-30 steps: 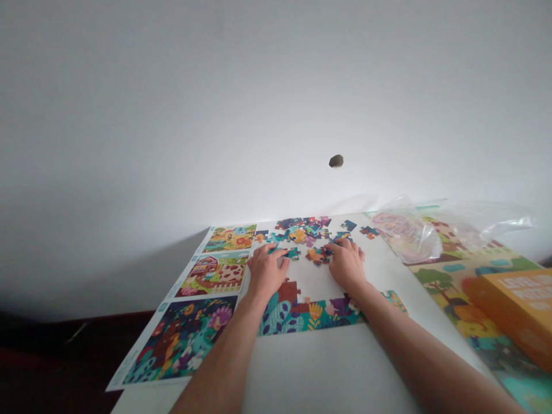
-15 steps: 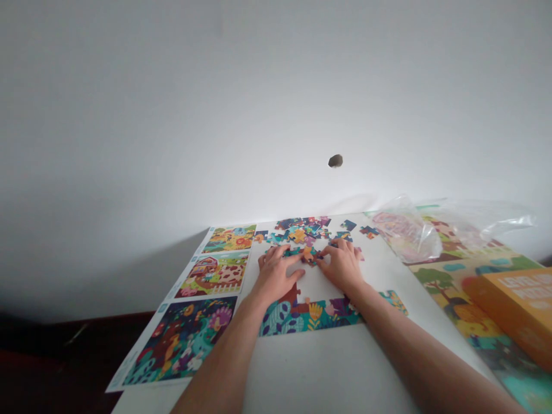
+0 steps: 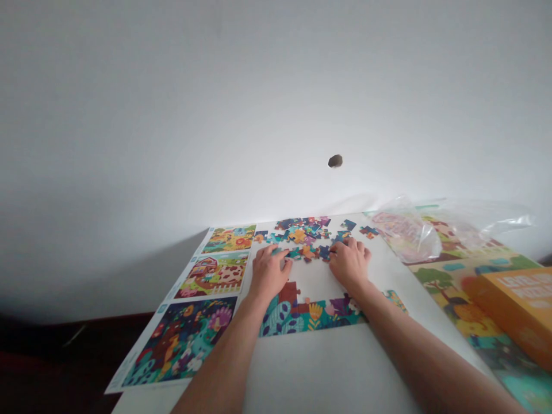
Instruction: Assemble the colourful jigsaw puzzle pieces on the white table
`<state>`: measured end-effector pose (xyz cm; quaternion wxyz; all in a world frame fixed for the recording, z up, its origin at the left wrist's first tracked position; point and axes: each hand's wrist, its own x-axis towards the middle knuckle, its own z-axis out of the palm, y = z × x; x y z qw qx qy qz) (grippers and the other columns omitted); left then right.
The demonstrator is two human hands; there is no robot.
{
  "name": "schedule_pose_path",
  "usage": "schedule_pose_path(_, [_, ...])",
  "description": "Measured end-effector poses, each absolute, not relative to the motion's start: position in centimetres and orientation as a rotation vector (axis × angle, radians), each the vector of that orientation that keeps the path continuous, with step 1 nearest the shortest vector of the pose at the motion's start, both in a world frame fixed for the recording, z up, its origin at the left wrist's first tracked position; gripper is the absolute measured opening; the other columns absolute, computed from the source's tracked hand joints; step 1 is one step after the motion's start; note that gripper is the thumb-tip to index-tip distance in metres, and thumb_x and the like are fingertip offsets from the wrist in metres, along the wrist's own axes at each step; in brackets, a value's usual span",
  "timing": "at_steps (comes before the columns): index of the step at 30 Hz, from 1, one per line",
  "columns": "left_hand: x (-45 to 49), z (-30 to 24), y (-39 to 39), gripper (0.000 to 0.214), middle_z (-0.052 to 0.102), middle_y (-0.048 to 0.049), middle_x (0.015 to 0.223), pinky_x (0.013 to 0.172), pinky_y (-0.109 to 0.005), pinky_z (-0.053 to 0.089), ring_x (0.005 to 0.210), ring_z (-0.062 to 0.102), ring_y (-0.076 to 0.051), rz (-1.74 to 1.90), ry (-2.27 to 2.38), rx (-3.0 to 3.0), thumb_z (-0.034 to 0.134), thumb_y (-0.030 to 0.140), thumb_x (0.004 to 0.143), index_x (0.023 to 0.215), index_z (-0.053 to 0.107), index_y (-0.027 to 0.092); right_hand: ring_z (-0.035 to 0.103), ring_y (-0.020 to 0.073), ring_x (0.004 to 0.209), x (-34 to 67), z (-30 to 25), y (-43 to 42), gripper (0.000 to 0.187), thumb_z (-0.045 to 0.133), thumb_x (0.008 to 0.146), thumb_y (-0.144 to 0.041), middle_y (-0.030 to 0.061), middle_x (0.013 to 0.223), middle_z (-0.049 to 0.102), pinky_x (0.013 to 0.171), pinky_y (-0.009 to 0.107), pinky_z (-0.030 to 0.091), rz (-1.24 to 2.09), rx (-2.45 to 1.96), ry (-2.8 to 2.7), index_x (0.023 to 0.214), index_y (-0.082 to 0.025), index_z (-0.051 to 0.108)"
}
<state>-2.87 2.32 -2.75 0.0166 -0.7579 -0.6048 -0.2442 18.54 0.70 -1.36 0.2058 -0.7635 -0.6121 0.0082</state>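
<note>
at the far left of the white table (image 3: 328, 362) lay a printed sheet of three picture panels (image 3: 185, 305), its edge just beside the left hand (image 3: 268, 273). that hand rested on the table at the left end of a loose row of jigsaw pieces, its fingers slightly spread and curved downward, the fingertips at a teal piece (image 3: 294, 253) (whether it was pinched could not be confirmed from this view). the row ran between both hands, and a larger scatter of loose pieces (image 3: 304, 229) lay just beyond it. nearer the wearer, below the hands, sat an assembled strip of puzzle (image 3: 308, 317), with a separate joined section (image 3: 394, 300) well to its right. the right hand (image 3: 350, 265) rested at the row's other end, its fingers held close together and bent down onto a blue piece (image 3: 324, 252); no clear pinch was visible. further right lay a clear plastic bag (image 3: 407, 236), a printed puzzle picture (image 3: 448, 299) and an orange box (image 3: 520, 310), the last cut off by the frame edge.
</note>
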Motion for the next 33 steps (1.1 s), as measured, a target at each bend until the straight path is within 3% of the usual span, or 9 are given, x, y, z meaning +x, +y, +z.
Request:
schedule_pose_path(5, [-3.4,-2.9,2.7,0.028,0.066,-0.004,0.122,0.102,-0.041,0.043,0.112,0.055,-0.026,-0.809,-1.97,-2.266,0.06,0.036,0.084,0.108,0.073,0.028,0.043,0.0292,0.114,18.6,-1.1,0.6,0.04,0.054,0.079,-0.015,0.0102,0.125,0.055,0.096,0.044,0.027,0.017,-2.116,-1.72,0.115,-0.027,0.067])
schedule_pose_path(9, [-3.4,-2.5,2.5,0.026,0.067,-0.0029,0.122,0.102,-0.042,0.042,0.112,0.055,-0.026,-0.816,-2.007,-2.263,0.059,0.031,0.085,0.106,0.074,0.028,0.046,0.0297,0.113,19.0,-1.1,0.7,0.054,0.052,0.078,-0.013,0.0127,0.125,0.056,0.096,0.045,0.027,-0.033,-2.173,-1.632,0.131,-0.023,0.055])
schedule_pose_path(17, [-1.9,-1.6,1.0,0.038,0.049,0.0059,0.145,0.111,-0.051,0.029,0.139,0.031,-0.03,-0.63,-1.504,-2.828,0.054,0.031,0.089,0.126,0.061,0.038,0.049,0.028,0.114,19.8,-1.7,1.9,0.042,0.054,0.088,-0.029,0.0108,0.124,0.058,0.095,0.041,0.029,0.148,-2.136,-1.677,0.13,-0.026,0.055])
schedule_pose_path(25, [-2.2,-1.9,1.4,0.029,0.056,0.0039,0.139,0.112,-0.05,0.031,0.134,0.041,-0.028,-0.712,-1.679,-2.717,0.053,0.031,0.09,0.114,0.068,0.033,0.043,0.0313,0.12,20.1,-1.2,1.8,0.047,0.053,0.087,-0.027,0.0116,0.13,0.055,0.094,0.045,0.031,0.075,-2.184,-1.555,0.134,-0.025,0.051])
schedule_pose_path(30, [-2.2,-2.1,1.5,0.029,0.057,0.0021,0.138,0.111,-0.049,0.033,0.133,0.042,-0.027,-0.716,-1.681,-2.699,0.054,0.03,0.089,0.114,0.069,0.033,0.049,0.0263,0.111,20.6,-0.4,1.7,0.027,0.051,0.087,-0.025,0.0069,0.114,0.062,0.094,0.041,0.03,0.084,-2.099,-1.693,0.107,-0.028,0.069])
schedule_pose_path(33, [-2.2,-2.1,1.4,0.028,0.057,0.0026,0.138,0.109,-0.051,0.034,0.133,0.043,-0.028,-0.729,-1.687,-2.682,0.054,0.03,0.089,0.112,0.069,0.035,0.05,0.0263,0.109,20.1,-0.3,1.5,0.028,0.06,0.084,-0.037,0.0059,0.112,0.061,0.094,0.041,0.031,0.158,-2.036,-1.887,0.109,-0.03,0.07])
